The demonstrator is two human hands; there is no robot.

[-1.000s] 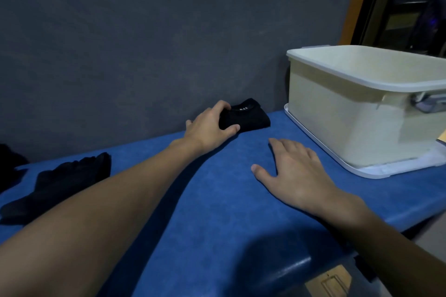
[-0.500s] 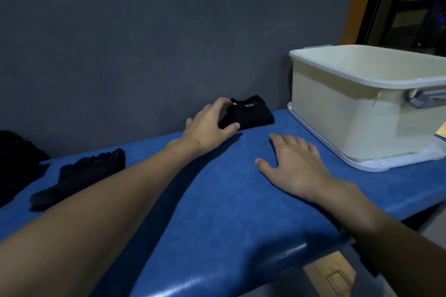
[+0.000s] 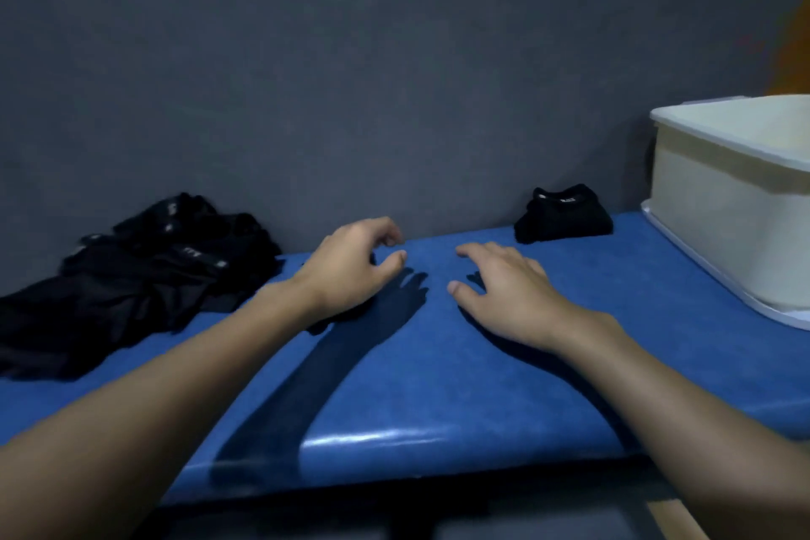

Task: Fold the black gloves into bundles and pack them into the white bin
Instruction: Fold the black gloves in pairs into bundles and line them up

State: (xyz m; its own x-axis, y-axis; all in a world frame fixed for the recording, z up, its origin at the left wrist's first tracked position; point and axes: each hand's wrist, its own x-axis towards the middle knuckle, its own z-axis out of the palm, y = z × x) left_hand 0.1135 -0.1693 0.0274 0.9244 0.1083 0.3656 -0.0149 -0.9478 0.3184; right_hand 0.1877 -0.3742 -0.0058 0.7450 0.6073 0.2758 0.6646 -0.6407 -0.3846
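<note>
A folded black glove bundle [image 3: 563, 214] lies on the blue table [image 3: 438, 355] against the grey wall, just left of the white bin [image 3: 727, 206] at the right edge. A loose pile of black gloves [image 3: 131, 276] sits at the far left. My left hand [image 3: 350, 267] hovers over the table's middle with fingers curled and holds nothing. My right hand [image 3: 504, 289] rests beside it, fingers spread, palm down. Both hands are well left of the bundle.
A grey wall [image 3: 394, 79] stands right behind the table. The table's front edge runs across the lower part of the view. The bin's inside is hidden from here.
My left hand has let go of the bundle and pulled back to the left. The view has swung left, bringing the glove pile in and pushing the bin to the right edge.
</note>
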